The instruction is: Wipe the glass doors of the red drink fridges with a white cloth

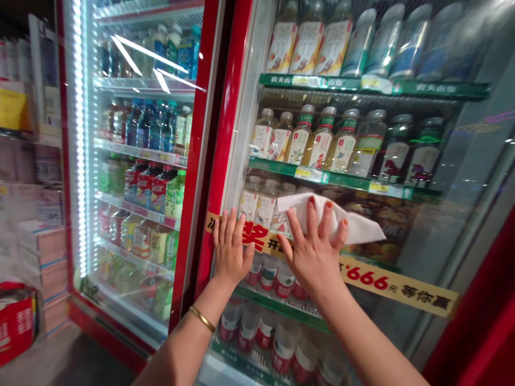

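Note:
My left hand (232, 247) lies flat against the glass door of the right fridge, at the left end of a yellow banner (402, 287), fingers up and holding nothing. A gold bangle (201, 318) circles that wrist. My right hand (316, 249) has its fingers spread over a white cloth (360, 228), pressing it to the same glass just above the banner. The cloth sticks out to the right of the fingers and above them. Behind the glass, bottles (322, 139) stand in rows on green-edged shelves.
A second fridge (140, 214) with a red frame and lit shelves of drinks stands at the left. Stacked boxes (52, 268) and a red bag (16, 321) are at the far left. A red surface (483, 300) borders the lower right.

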A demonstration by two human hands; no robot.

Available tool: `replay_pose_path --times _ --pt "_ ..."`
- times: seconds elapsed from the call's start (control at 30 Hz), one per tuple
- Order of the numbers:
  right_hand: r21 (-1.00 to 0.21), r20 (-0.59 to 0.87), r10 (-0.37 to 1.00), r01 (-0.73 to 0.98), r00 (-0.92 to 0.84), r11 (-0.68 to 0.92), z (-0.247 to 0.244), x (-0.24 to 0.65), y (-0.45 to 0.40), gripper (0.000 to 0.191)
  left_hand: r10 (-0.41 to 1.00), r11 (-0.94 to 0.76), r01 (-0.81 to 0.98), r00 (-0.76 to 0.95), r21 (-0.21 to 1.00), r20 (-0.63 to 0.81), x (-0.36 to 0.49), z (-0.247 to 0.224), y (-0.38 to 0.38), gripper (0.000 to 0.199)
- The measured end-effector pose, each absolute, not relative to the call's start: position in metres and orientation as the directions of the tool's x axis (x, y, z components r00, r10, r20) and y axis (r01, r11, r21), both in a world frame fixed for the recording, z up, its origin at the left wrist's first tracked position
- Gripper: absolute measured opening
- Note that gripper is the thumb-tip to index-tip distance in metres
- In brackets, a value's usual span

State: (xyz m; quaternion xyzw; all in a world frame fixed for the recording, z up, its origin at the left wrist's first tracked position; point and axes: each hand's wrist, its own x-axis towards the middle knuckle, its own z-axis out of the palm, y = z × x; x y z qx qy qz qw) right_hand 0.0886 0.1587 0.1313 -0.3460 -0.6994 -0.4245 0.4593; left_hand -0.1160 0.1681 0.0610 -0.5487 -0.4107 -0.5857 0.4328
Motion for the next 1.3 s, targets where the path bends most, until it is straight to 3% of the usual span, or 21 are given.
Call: replay_pose_path --times 0.07,0.13,0.23,0.37,0.47,0.6,0.7,0.83,0.93,1.07,1.17,1.3 --pt "0.305 0.922 0.100 0.860 -0.375 0.408 0.101 0.097 0.153 0.077 -0.057 -0.288 0.958 -0.012 -0.005 0.998 -0.116 0.061 0.168 0.070" --pt "0.409 0.872 0.072 0.802 -0.484 0.436 0.086 0.094 0.150 0.075 -0.069 -0.289 0.957 -0.012 -0.008 0.998 -0.116 0.061 0.168 0.069" --pt "0.500 0.828 0.006 0.743 -0.561 0.446 0.110 0.082 0.156 0.064 -0.082 -0.289 0.957 -0.020 -0.005 0.996 -0.117 0.062 0.167 0.068" --pt "0.334 0.924 0.023 0.837 -0.381 0.433 0.151 0.096 0.168 0.068 -0.067 -0.293 0.956 -0.015 -0.005 0.998 -0.118 0.064 0.168 0.070" --pt "0.215 0.956 0.089 0.877 -0.278 0.430 0.122 0.114 0.164 0.068 -0.061 -0.294 0.956 -0.012 -0.007 0.998 -0.117 0.064 0.168 0.070" --pt "0.377 0.858 0.153 0.804 -0.490 0.460 0.065 0.101 0.153 0.059 -0.071 -0.275 0.960 0.027 -0.046 0.997 -0.117 0.062 0.167 0.068" --pt "0.442 0.798 0.176 0.758 -0.576 0.479 0.080 0.085 0.154 0.059 -0.064 -0.269 0.962 0.032 -0.048 0.997 -0.119 0.062 0.168 0.068" --pt "0.242 0.921 0.189 0.880 -0.341 0.410 0.122 0.117 0.159 0.062 -0.056 -0.279 0.959 0.036 -0.050 0.998 -0.120 0.062 0.169 0.070" --pt "0.101 0.957 0.232 0.950 -0.174 0.295 0.096 0.151 0.152 0.062 -0.049 -0.275 0.960 0.037 -0.049 0.998 -0.119 0.062 0.168 0.071" --pt "0.197 0.896 0.341 0.943 -0.284 0.269 0.042 0.145 0.141 0.059 -0.008 -0.267 0.963 0.032 -0.033 0.999 -0.119 0.063 0.165 0.074" --pt "0.248 0.878 0.331 0.920 -0.346 0.305 0.061 0.131 0.142 0.059 0.020 -0.265 0.964 0.032 -0.026 0.999 -0.118 0.065 0.161 0.078" --pt "0.077 0.922 0.353 0.968 -0.159 0.237 0.106 0.167 0.148 0.061 0.054 -0.302 0.953 0.047 -0.028 0.997 -0.101 0.075 0.153 0.085"
